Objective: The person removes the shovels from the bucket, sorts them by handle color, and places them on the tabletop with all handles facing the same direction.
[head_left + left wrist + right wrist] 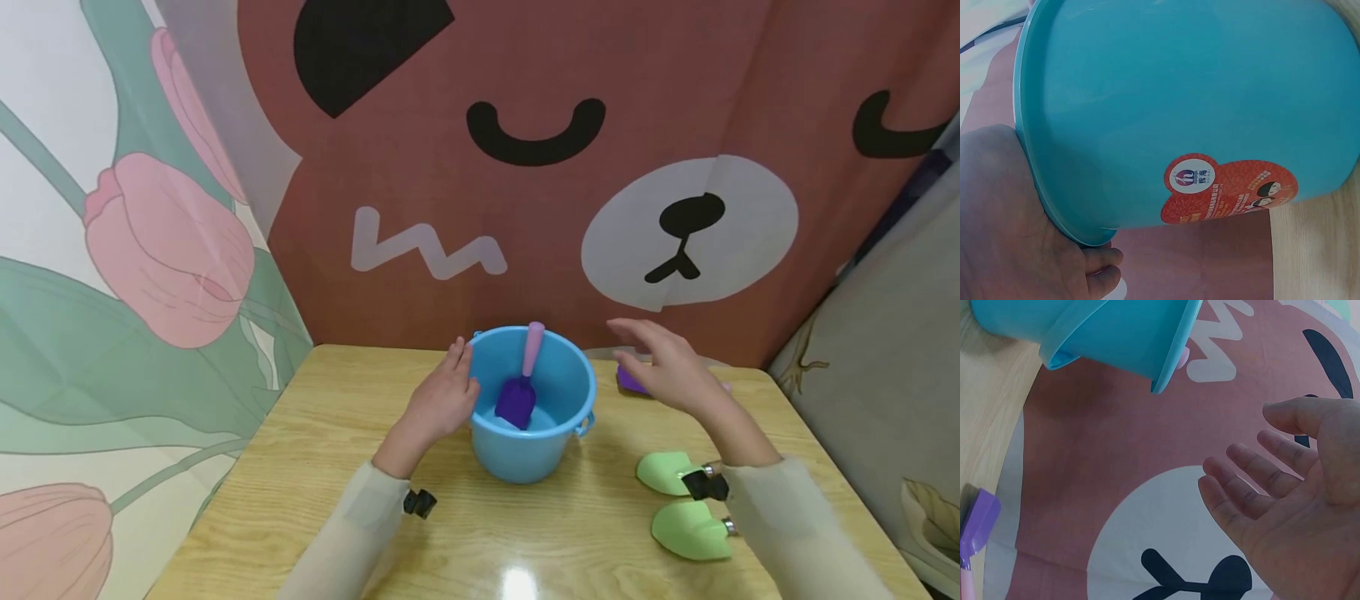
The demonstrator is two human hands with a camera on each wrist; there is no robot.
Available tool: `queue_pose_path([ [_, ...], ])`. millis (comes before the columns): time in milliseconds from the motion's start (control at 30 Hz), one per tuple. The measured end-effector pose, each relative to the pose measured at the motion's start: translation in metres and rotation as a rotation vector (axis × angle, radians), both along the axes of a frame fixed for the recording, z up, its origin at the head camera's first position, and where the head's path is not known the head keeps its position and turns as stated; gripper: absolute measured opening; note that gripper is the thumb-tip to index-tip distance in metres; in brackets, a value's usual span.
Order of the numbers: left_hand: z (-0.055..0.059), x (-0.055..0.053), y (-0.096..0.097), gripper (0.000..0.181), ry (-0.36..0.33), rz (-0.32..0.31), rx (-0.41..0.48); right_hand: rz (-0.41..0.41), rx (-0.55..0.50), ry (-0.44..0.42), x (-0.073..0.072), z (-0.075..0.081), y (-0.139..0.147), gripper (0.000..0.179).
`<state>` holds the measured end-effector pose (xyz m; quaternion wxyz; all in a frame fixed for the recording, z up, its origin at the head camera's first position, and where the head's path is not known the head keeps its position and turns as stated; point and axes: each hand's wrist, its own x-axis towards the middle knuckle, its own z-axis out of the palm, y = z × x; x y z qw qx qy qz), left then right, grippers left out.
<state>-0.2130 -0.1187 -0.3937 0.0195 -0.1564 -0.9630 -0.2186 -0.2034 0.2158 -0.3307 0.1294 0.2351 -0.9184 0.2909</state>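
Observation:
A light blue bucket stands upright on the table, with a toy shovel inside it. The shovel has a purple blade and a pink handle that leans against the far rim. My left hand rests against the bucket's left rim, its fingers stretched along the outside. A red sticker shows on the bucket's wall in the left wrist view. Raised in the air to the right of the bucket, my right hand holds nothing, its fingers spread loosely. Partly hidden beneath it lies a second purple shovel with a pink handle.
Two green shovels lie on the right side of the wooden table, their handles covered by the right forearm. Behind the table hangs a reddish-brown bear-print curtain. Tulip-print cloth hangs at the left.

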Motion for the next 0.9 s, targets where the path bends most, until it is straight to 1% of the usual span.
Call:
queue_pose_path([
  [267,0.000,0.000,0.000,0.064,0.006,0.003,0.008,0.007,-0.018,-0.029,-0.008,0.003,-0.008,0.047],
  [533,-0.003,0.002,0.003,0.063,-0.020,0.014,0.000,-0.011,-0.057,-0.103,-0.010,0.001,-0.018,0.047],
  [633,-0.003,0.002,0.003,0.064,-0.019,0.016,-0.009,-0.012,-0.064,-0.117,-0.014,0.001,-0.024,0.048],
  [800,-0.001,0.002,0.003,0.064,-0.005,0.008,0.006,-0.015,-0.087,-0.138,-0.024,0.003,-0.035,0.050],
  [900,-0.001,0.002,0.002,0.064,-0.006,0.011,0.010,-0.016,-0.093,-0.157,-0.028,0.003,-0.040,0.051],
])
